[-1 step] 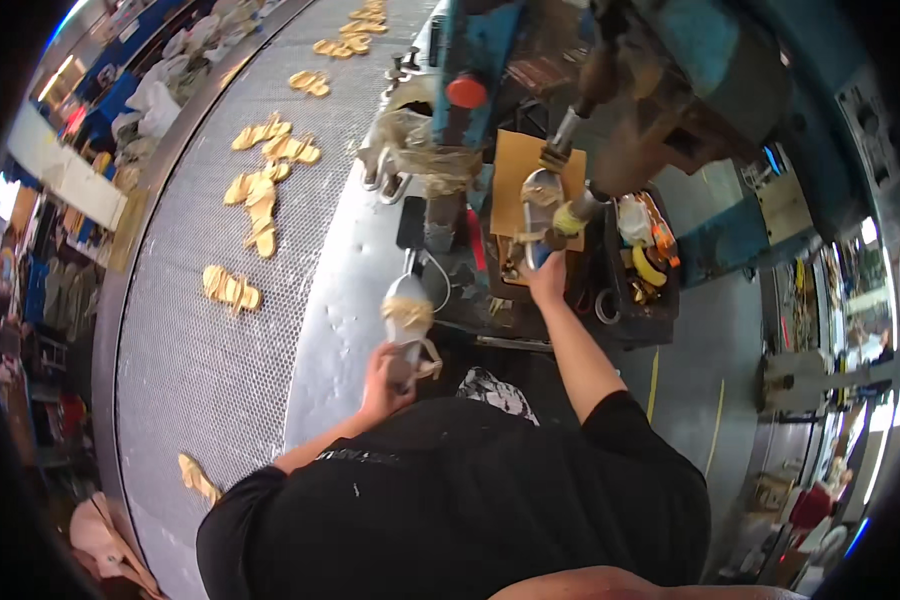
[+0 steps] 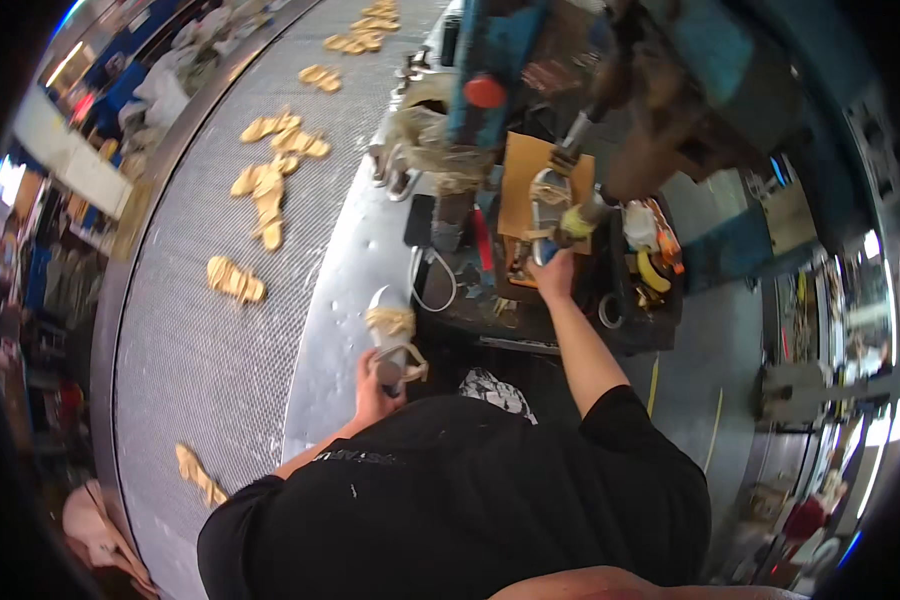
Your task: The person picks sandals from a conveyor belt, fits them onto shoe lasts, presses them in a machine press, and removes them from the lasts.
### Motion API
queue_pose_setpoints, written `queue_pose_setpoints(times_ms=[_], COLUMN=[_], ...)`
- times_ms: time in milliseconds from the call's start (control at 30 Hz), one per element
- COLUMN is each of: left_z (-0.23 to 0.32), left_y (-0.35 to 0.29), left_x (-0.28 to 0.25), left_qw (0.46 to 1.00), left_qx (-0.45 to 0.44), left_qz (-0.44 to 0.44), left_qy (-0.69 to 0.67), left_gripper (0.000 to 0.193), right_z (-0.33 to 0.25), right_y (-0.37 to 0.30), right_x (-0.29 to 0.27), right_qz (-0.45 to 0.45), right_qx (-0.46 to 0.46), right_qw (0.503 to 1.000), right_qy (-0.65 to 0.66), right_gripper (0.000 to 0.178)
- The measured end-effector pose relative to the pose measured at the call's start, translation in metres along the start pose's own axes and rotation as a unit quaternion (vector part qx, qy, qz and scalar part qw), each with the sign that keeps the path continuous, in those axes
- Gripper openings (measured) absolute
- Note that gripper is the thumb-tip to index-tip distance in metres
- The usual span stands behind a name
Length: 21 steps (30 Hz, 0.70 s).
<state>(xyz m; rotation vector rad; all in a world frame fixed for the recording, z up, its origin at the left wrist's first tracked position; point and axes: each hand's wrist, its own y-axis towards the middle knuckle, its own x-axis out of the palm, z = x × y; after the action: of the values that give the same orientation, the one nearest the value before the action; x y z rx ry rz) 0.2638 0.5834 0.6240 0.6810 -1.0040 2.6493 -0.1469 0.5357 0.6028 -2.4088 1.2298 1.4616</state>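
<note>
My left hand (image 2: 374,390) is closed round the heel end of a sandal on a shoe last (image 2: 394,322), over the metal ledge beside the belt. Tan straps cross its front and one hangs loose near the heel; motion blurs it somewhat. My right hand (image 2: 554,272) grips the heel end of a second lasted sandal (image 2: 548,212), which lies toe away from me in the blue pressing machine (image 2: 500,60). A yellowish pad (image 2: 576,222) of the machine meets that sandal's side, and a banded pad (image 2: 565,158) is at its toe. The right fingers are partly hidden.
A mesh conveyor belt (image 2: 200,360) on my left carries several tan sandals (image 2: 268,205). A phone (image 2: 420,220) with a white cable (image 2: 450,290) lies on the ledge. Right of the machine stands a dark bin (image 2: 660,315) with a banana (image 2: 652,272). A red button (image 2: 485,91) faces me.
My left hand and its sandal have moved slightly left and toward me. The right hand keeps its grip at the machine. The whole view has shifted a little.
</note>
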Motion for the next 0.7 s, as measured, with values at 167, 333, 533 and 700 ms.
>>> queue_pose_setpoints(times_ms=[167,333,533,700], left_z=[-0.057,0.014,0.107,0.198], left_y=[-0.019,-0.03,0.071,0.157], left_x=[-0.16,-0.152,-0.193,-0.229], left_qw=[0.819,0.74,0.624,0.451], left_qx=[0.276,0.262,0.161,0.232], left_qz=[0.213,0.048,-0.166,0.055], left_qy=[0.455,0.618,0.746,0.86], left_gripper=[0.056,0.069,0.076,0.065], right_z=[-0.024,0.001,0.0,-0.011], right_y=[0.013,0.006,0.01,0.012], right_x=[-0.022,-0.02,-0.005,-0.023], right_qz=[-0.035,0.07,0.116,0.038], right_qx=[-0.044,-0.08,-0.065,-0.011], right_qw=[0.994,0.988,0.991,0.999], right_qy=[0.096,0.115,-0.008,-0.004], right_gripper=[0.076,0.054,0.052,0.061])
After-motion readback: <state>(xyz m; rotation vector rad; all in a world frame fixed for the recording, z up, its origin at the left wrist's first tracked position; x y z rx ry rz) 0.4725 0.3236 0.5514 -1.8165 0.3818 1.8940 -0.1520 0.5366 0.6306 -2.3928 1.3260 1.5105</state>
